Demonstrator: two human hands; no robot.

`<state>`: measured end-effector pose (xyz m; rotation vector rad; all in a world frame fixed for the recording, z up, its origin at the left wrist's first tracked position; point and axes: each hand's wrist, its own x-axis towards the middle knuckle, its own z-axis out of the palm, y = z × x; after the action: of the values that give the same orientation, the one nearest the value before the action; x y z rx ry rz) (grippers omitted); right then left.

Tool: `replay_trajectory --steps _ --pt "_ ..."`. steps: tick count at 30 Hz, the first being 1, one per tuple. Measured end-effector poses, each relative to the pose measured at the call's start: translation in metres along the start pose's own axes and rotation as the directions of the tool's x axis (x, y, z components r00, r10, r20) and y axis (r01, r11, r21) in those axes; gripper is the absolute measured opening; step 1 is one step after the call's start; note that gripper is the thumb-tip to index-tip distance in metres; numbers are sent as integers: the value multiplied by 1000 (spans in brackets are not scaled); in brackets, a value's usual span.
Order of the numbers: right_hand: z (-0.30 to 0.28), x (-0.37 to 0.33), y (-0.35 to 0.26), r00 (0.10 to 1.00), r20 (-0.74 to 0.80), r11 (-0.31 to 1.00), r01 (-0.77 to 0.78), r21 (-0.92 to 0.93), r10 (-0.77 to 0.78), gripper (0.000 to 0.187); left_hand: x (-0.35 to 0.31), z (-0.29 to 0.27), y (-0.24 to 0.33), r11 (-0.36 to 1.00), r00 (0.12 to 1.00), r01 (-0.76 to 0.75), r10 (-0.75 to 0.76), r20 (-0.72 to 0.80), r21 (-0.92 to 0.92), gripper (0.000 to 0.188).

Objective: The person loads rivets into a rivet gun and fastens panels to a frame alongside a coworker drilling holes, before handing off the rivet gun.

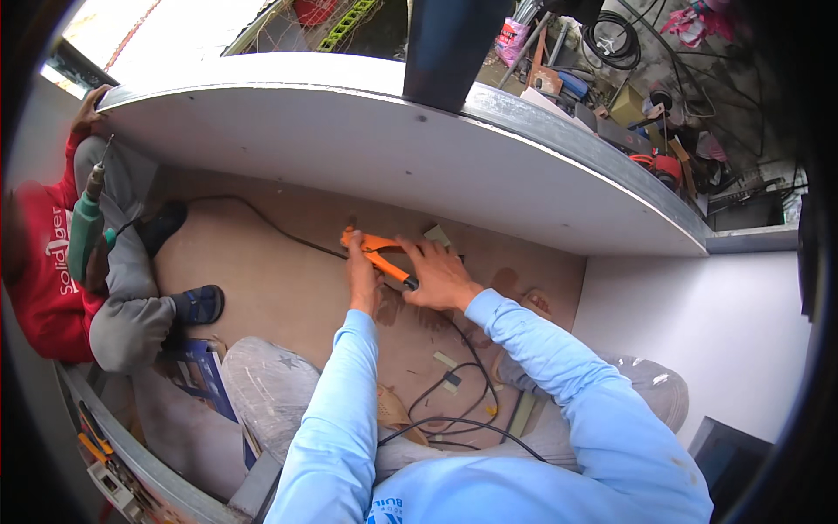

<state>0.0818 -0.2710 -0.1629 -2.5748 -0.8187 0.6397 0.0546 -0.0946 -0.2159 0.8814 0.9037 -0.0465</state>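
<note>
Both my hands are on an orange tool [389, 262] with a long frame and a black end; its exact kind is unclear. My left hand [362, 272] is closed around its upper left part. My right hand [439, 276] curls over the other side near the black end, its fingers partly hiding the tool. A black cord [301, 242] runs over the brown floor panel [253, 288], passes behind my hands and lies in loops [436, 421] between my legs.
At the left crouches a co-worker in a red top [48, 262], one hand on the panel rim [92, 109]. A green drill [87, 218] points upward there. A curved white wall panel [305, 140] stands ahead; beyond it lie heaped tools and cables [611, 44]. Small scraps [447, 360] dot the floor.
</note>
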Motion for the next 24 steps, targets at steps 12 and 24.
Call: replay_trajectory --steps 12,24 --pt "23 -29 46 995 2 960 -96 -262 100 102 19 22 -87 982 978 190 -189 -89 9 66" --pt "48 65 108 962 83 929 -271 251 258 72 39 -31 -77 982 951 48 -101 -293 -182 73"
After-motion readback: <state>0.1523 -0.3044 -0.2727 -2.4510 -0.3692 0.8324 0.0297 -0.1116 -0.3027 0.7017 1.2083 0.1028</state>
